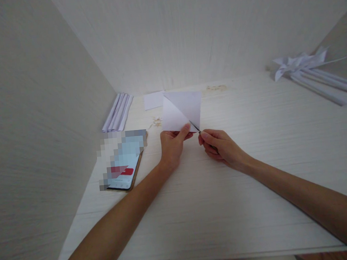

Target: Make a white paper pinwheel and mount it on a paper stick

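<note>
1. Head camera, centre of the frame: the left hand (172,143) pinches the lower edge of a white paper square (181,111), thumb on top and fingers closed under it, so this grip is shut on the sheet.
2. The right hand (216,145) is closed around a small dark blade (194,127), perhaps scissors; only the thin tip shows, so I cannot tell what tool it is. The tip touches the paper's bottom corner.
3. The sheet rises up and away from both grips, towards the back wall. A diagonal line, fold or cut, runs from the blade tip up-left to the upper left corner; that is its telling axis. Both hands sit at the lower edge, the left a little nearer the sheet's middle.
4. Outward on the desk (257,187): a phone (124,162) lies lower left of the left hand, close but apart.
5. Behind the sheet lies a smaller paper piece (153,100); further left, a bundle of rolled paper sticks (117,112) rests against the side wall.
6. Upper right, well apart, lie paper pinwheels (299,63) on long paper stems.
7. Nothing stands between the hands and the sheet.
</note>
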Tool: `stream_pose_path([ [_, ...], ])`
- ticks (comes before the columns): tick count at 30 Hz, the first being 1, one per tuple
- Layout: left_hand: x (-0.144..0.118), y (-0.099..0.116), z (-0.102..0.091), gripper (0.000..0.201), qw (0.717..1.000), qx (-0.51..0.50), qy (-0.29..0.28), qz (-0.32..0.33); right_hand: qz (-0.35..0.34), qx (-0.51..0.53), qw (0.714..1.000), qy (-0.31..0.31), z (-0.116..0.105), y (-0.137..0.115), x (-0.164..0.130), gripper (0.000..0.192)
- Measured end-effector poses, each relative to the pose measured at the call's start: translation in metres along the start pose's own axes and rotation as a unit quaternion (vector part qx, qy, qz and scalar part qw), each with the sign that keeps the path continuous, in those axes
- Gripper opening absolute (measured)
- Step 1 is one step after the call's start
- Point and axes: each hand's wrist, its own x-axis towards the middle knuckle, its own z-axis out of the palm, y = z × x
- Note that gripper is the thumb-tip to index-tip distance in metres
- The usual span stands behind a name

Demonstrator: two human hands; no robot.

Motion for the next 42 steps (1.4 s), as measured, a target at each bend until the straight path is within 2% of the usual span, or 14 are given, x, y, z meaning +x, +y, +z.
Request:
stream_pose_path([
  [42, -0.0026, 0.0004, 0.0003, 0.020, 0.999, 0.040, -0.006, -0.008, -0.001, 0.010, 1.000, 0.007, -0.0005, 0.0003, 0.0001, 0.025],
])
